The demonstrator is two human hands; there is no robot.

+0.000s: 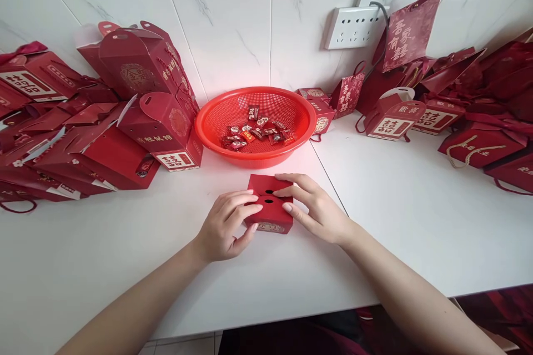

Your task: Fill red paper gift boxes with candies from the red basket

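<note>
While hands [225, 227] [318, 208] touch the red box [272, 214], tabletop [266, 283] reaches the front edge [266, 319].

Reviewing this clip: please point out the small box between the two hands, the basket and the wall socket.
Box [275, 214]: head view, on its top panel, nearer the camera than the holes.
Basket [255, 161]: head view, on its front outer wall.
Socket [352, 28]: head view, on its white faceplate.
</note>
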